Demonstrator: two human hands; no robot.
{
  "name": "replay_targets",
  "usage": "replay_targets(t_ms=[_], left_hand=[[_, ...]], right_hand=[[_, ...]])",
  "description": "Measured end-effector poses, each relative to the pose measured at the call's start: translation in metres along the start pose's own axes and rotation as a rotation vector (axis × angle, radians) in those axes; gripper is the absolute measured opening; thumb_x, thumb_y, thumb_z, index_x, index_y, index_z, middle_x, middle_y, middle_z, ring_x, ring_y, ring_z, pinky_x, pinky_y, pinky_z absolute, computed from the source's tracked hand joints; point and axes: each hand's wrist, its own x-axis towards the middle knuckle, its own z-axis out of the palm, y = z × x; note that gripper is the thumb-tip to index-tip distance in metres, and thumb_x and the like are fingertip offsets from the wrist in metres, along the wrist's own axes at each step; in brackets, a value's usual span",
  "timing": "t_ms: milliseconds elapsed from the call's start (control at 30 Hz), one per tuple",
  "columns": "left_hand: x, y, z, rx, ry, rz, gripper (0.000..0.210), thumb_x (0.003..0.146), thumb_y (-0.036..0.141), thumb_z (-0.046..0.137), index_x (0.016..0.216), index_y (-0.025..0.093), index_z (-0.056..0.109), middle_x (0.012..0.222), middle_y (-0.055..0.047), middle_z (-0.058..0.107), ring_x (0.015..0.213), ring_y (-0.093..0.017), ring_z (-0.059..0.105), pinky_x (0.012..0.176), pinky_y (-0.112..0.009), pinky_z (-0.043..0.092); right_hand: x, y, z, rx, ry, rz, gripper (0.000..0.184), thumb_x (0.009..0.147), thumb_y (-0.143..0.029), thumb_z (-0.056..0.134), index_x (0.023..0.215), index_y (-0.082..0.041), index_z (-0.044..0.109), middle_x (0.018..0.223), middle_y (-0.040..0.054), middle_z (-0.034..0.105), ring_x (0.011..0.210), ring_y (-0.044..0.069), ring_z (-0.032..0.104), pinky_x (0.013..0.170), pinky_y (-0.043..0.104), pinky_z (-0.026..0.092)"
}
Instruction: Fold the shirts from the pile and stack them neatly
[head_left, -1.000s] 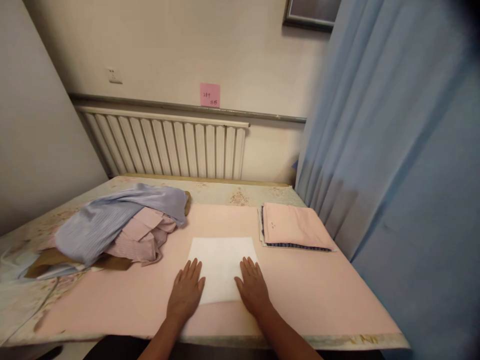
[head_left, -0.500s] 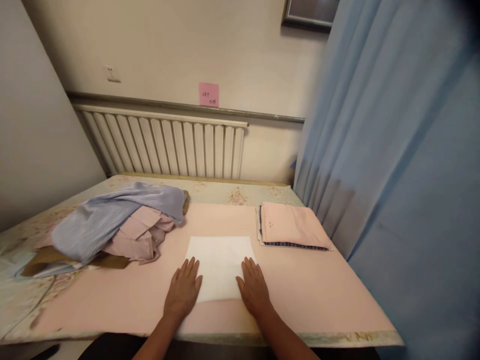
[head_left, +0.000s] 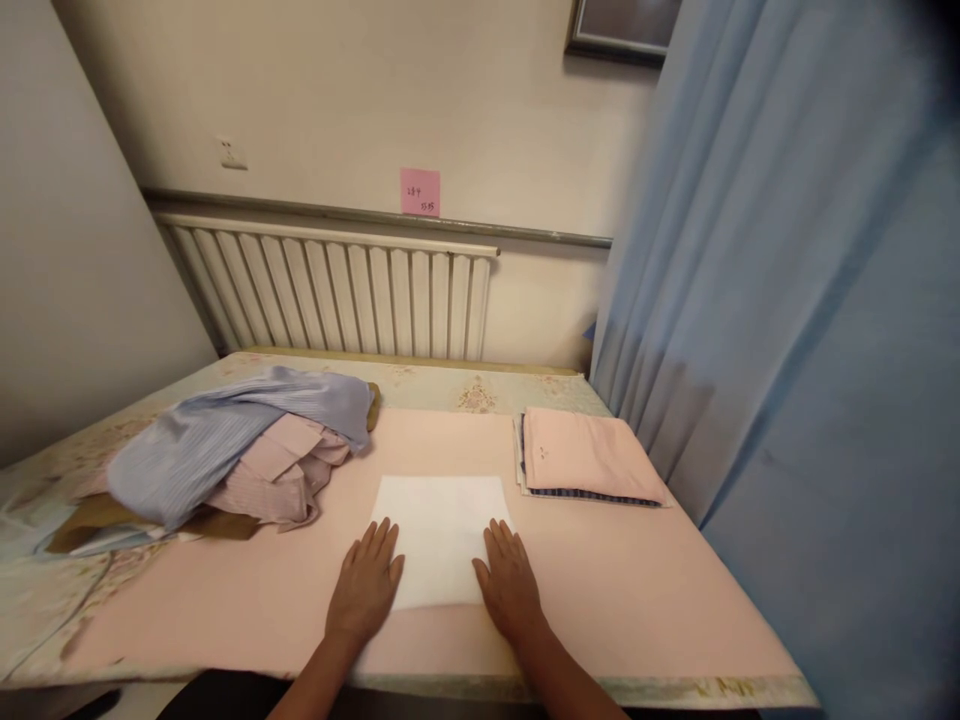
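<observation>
A flat white rectangular sheet (head_left: 442, 530), whose material I cannot make out for sure, lies on the pink mat (head_left: 622, 590) in front of me. My left hand (head_left: 367, 580) rests flat over its left edge, fingers stretched out. Over the right edge lies my right hand (head_left: 508, 580), also flat, with the thumb apart from the fingers. Neither hand grips anything. The bare near edge of the sheet shows between the wrists.
Left of the sheet is a loose heap of clothes, with a blue ribbed garment (head_left: 225, 430) over a pinkish striped one (head_left: 270, 480). A folded pink cloth (head_left: 589, 450) tops a stack at the right. A blue curtain (head_left: 750, 300) hangs along the right; a radiator (head_left: 337, 290) stands behind.
Both hands stay flat at the sheet's edges. The whole view has shifted very slightly; nothing else has visibly moved.
</observation>
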Motion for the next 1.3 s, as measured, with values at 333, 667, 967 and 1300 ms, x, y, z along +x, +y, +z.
replay_targets(t_ms=[333,667,967,1300], left_hand=[[-0.0008,-0.0017,0.0034,-0.017,0.021,-0.001,0.051,0.092,0.040,0.034,0.136,0.018,0.048,0.144,-0.010,0.045,0.135,-0.028,0.037,0.107,-0.048,0.032],[-0.0008,-0.0006,0.0007,-0.006,0.022,0.002,0.050,0.092,0.039,0.035,0.136,0.017,0.049,0.143,-0.010,0.046,0.135,-0.029,0.037,0.107,-0.048,0.032],[-0.0011,-0.0020,0.0047,-0.007,0.026,0.001,0.050,0.092,0.039,0.035,0.136,0.018,0.049,0.144,-0.009,0.045,0.135,-0.028,0.037,0.107,-0.048,0.033],[-0.0004,0.0009,-0.0022,-0.013,-0.004,-0.015,0.050,0.092,0.038,0.037,0.135,0.017,0.049,0.144,-0.009,0.045,0.135,-0.028,0.037,0.107,-0.047,0.032]], right_hand=[[-0.0012,0.0007,0.0028,0.001,0.025,-0.009,0.044,0.096,-0.035,0.040,0.131,-0.013,0.052,0.142,0.0110,0.045,0.137,0.025,0.032,0.113,0.045,0.028],[-0.0017,0.0010,0.0038,-0.003,0.041,-0.017,0.043,0.096,-0.035,0.039,0.130,-0.013,0.053,0.143,0.0118,0.045,0.136,0.026,0.034,0.113,0.045,0.028],[-0.0012,0.0013,0.0031,-0.012,0.025,-0.013,0.044,0.096,-0.035,0.040,0.130,-0.012,0.053,0.142,0.0115,0.045,0.136,0.026,0.034,0.113,0.044,0.027],[-0.0019,0.0026,0.0058,-0.021,0.035,-0.027,0.043,0.096,-0.034,0.040,0.130,-0.011,0.052,0.142,0.0118,0.045,0.136,0.026,0.034,0.112,0.044,0.028]])
